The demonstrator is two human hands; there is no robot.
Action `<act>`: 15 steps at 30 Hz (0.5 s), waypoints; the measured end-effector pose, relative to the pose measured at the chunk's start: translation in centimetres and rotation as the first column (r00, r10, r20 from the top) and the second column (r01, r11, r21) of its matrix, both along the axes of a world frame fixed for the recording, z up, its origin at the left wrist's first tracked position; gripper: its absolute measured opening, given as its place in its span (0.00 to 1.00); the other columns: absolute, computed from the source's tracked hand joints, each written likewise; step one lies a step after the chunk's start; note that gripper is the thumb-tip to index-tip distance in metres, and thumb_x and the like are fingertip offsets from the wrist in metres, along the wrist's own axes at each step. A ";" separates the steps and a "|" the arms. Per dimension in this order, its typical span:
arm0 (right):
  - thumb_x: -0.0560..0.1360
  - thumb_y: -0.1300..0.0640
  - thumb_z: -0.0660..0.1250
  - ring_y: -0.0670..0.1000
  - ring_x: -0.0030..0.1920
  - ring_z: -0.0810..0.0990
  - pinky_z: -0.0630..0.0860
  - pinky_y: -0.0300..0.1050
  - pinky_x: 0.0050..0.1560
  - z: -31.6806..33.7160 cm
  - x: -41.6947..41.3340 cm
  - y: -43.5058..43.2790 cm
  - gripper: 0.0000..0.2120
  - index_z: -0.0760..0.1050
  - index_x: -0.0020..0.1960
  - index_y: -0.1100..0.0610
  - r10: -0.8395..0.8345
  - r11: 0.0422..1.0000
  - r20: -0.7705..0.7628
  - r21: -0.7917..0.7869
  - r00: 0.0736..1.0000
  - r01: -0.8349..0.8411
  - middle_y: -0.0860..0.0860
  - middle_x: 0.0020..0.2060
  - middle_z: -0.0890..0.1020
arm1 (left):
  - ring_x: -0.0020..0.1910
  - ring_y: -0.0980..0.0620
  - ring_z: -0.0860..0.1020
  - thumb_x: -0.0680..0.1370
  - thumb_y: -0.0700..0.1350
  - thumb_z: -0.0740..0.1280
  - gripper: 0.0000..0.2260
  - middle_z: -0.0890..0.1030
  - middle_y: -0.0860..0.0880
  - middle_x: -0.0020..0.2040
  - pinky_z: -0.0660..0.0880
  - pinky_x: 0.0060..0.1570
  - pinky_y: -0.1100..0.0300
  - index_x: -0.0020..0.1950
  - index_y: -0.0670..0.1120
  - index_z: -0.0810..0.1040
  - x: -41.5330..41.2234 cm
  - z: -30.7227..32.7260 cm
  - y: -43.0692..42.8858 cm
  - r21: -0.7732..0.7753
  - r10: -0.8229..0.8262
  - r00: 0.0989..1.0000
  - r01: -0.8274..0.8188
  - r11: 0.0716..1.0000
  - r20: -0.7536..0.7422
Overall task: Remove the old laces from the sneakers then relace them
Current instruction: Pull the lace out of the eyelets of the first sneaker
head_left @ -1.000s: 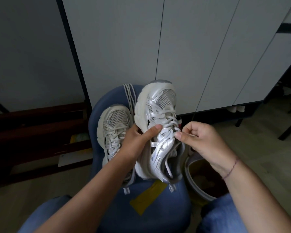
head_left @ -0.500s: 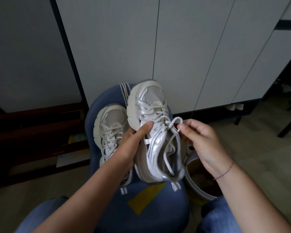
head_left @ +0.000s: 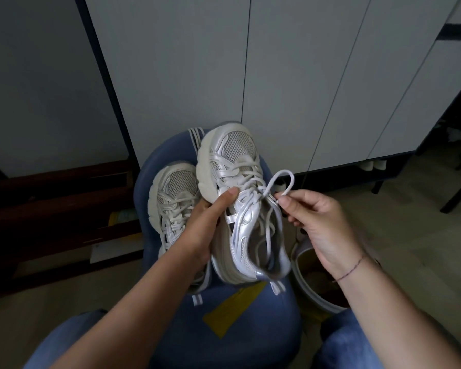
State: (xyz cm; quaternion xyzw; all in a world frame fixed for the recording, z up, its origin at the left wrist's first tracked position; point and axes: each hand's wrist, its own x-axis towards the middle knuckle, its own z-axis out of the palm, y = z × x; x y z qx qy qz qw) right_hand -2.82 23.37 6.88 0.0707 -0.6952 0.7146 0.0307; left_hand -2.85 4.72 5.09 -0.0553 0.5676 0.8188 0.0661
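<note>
While the left grip (head_left: 205, 222) clasps the raised sneaker (head_left: 234, 155) by its sole, thumb pressed across the lacing to steady it, the right grip (head_left: 317, 225) pinches the lace (head_left: 292, 182) end, which stands out in a loop, apparently to free it from an eyelet. The other sneaker (head_left: 175, 193) lies fully laced on the blue chair (head_left: 250, 336), just beside.

No legible text or labels
</note>
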 end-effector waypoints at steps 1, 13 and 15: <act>0.66 0.53 0.70 0.42 0.31 0.72 0.70 0.32 0.33 0.3 0.1 -0.2 0.06 0.82 0.39 0.54 -0.007 1.000 0.020 -0.005 1.000 0.007 0.47 0.30 0.79 | 0.55 0.46 0.83 0.71 0.52 0.71 0.25 0.84 0.45 0.56 0.78 0.53 0.52 0.65 0.45 0.77 0.1 0.0 0.0 -0.002 -0.006 1.000 0.006 1.000 -0.005; 0.66 0.51 0.68 0.41 0.31 0.73 0.72 0.31 0.33 0.5 -0.3 0.6 0.16 0.81 0.49 0.61 0.153 0.931 0.293 -0.364 0.944 -0.038 0.47 0.31 0.78 | 0.54 0.49 0.84 0.70 0.52 0.71 0.22 0.85 0.48 0.55 0.78 0.52 0.55 0.63 0.48 0.78 0.3 0.0 0.1 -0.019 -0.017 0.999 0.017 1.000 -0.044; 0.65 0.54 0.70 0.41 0.31 0.73 0.71 0.31 0.34 0.3 0.0 0.1 0.12 0.83 0.45 0.58 0.080 0.978 0.197 -0.206 0.977 -0.038 0.47 0.30 0.79 | 0.54 0.48 0.84 0.70 0.52 0.71 0.23 0.85 0.47 0.55 0.78 0.52 0.55 0.64 0.47 0.77 0.3 0.0 0.0 -0.013 -0.018 0.999 0.018 1.000 -0.037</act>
